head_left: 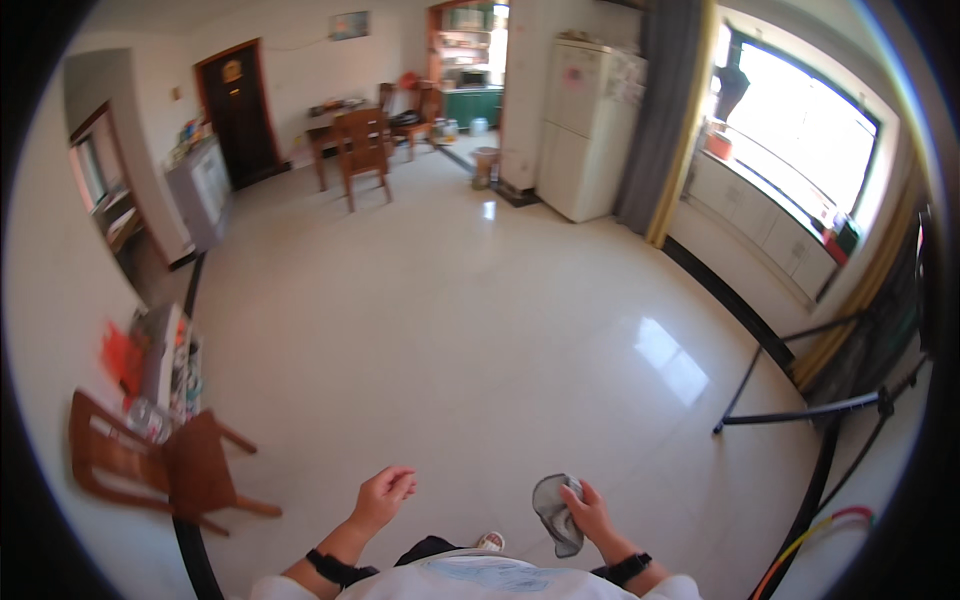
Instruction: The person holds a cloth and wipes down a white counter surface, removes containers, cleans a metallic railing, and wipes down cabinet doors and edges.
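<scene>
Head view, read as a clock face: at 5 o'clock the right hand (pixel 592 512) is clamped on the right edge of a grey cloth-like item (pixel 548 505), which spreads out to the left of the fingers. At 7 o'clock, well apart from it, the left hand (pixel 385 495) has loosely curled fingers; I cannot tell whether their tips meet. Between the forearms, at 6 o'clock, the white shirt (pixel 420 582) carries a pale blue print (pixel 490 572), too blurred to read, near a light shoe (pixel 491 541). Farther out on the glossy floor (pixel 440 330), a wooden chair (pixel 200 465) is at 8 o'clock. Toward 11 o'clock, small things sit on a bench (pixel 322 123). At 10 o'clock a dark door (pixel 240 125) bears a gold mark (pixel 232 71), too small to read; at 1 o'clock the refrigerator (pixel 575 150) bears a pink patch and a cluster of small labels, equally illegible. A bright window (pixel 800 120) is at 2 o'clock.
</scene>
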Demonstrator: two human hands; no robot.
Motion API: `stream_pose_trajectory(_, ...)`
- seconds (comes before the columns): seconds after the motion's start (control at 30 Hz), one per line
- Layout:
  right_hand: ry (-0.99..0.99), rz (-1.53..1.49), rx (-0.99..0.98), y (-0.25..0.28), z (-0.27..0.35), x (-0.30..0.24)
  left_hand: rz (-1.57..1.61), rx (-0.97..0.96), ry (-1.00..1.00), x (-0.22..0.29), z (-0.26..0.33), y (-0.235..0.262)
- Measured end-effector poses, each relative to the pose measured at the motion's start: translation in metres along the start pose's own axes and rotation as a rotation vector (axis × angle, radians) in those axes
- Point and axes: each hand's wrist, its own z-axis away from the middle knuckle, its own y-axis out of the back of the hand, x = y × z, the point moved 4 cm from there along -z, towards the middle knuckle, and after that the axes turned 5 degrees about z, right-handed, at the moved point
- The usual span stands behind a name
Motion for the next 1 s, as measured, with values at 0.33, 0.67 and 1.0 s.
stream_pose_trajectory(0.33, 0.06, 0.196, 0.114, 0.006, -0.21, -0.064, -0.04, 0.11, 0.033, 0.003, -0.247, 0.025)
stream_pose_trajectory(0.67, -0.059, -0.054, 0.283, 0.091, -0.338, -0.104, -0.265, -0.727, -0.045, 0.094, -0.499, -0.213)
stream_pose_trajectory(1.0, 0.127, -0.611, 0.062, 0.267, -0.47, -0.139, -0.185, -1.324, 0.171, 0.124, -0.579, -0.529)
